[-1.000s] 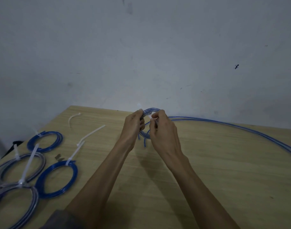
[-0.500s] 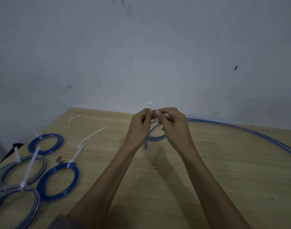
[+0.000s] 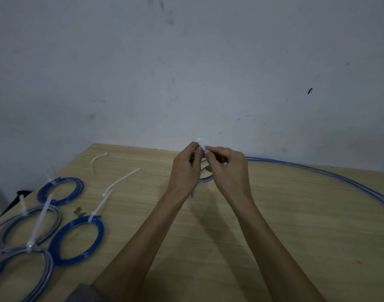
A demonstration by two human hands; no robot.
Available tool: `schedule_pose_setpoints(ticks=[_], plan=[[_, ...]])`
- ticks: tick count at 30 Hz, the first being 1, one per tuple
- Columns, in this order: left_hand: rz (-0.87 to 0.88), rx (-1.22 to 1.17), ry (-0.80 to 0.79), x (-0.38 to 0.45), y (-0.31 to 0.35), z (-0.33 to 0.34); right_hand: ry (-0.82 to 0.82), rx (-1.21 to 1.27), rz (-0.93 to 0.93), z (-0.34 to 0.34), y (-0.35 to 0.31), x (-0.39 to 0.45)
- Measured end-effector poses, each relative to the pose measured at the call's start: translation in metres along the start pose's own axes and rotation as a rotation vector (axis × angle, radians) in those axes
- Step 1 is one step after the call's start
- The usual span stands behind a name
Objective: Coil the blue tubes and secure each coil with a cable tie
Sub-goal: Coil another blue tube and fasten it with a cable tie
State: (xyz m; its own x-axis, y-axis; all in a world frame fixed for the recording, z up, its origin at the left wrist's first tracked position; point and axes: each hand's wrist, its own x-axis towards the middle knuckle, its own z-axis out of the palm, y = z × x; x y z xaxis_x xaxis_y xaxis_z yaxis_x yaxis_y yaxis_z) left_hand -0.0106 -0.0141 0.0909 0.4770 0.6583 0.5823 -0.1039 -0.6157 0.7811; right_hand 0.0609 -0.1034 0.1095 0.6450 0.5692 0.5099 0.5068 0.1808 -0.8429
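Both hands meet above the far middle of the wooden table [image 3: 241,236]. My left hand [image 3: 184,168] pinches the top of a small blue tube coil [image 3: 205,178], which hangs mostly hidden between the hands. My right hand [image 3: 227,168] pinches a white cable tie [image 3: 201,144] whose end sticks up between the fingertips. Whether the tie is around the coil is hidden by the fingers. Long loose blue tubes [image 3: 317,171] run along the far right of the table.
Several tied coils lie at the left: a blue one [image 3: 61,190], a greyish one [image 3: 28,227], a blue one [image 3: 76,240] and a large greyish one [image 3: 19,275]. Two loose white cable ties [image 3: 97,160] [image 3: 121,180] lie nearby. A grey wall [image 3: 186,73] stands behind.
The hands have risen slightly off the table with the coil. The grip has shifted from holding the coil's sides to pinching the white cable tie at its top.
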Motion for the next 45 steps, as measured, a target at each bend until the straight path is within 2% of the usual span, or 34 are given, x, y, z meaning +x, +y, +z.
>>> schedule_pose_setpoints(ticks=[16,22,27,32,40,45], plan=[[0.037,0.167,0.080,-0.005,0.002,0.008,0.016,0.053,0.065,-0.003,-0.016,0.000],[0.065,0.257,-0.008,-0.008,0.004,0.010,0.054,0.145,0.152,-0.006,-0.012,0.004],[0.062,0.281,-0.137,-0.004,0.003,0.004,-0.069,0.053,0.171,-0.015,-0.014,0.007],[0.081,0.269,-0.255,-0.005,0.007,0.006,-0.091,0.091,0.305,-0.035,-0.017,0.016],[0.071,0.171,-0.417,-0.001,0.029,-0.002,-0.138,0.090,0.308,-0.056,-0.019,0.022],[0.078,0.148,-0.457,-0.002,0.029,-0.008,-0.141,0.020,0.272,-0.061,-0.015,0.024]])
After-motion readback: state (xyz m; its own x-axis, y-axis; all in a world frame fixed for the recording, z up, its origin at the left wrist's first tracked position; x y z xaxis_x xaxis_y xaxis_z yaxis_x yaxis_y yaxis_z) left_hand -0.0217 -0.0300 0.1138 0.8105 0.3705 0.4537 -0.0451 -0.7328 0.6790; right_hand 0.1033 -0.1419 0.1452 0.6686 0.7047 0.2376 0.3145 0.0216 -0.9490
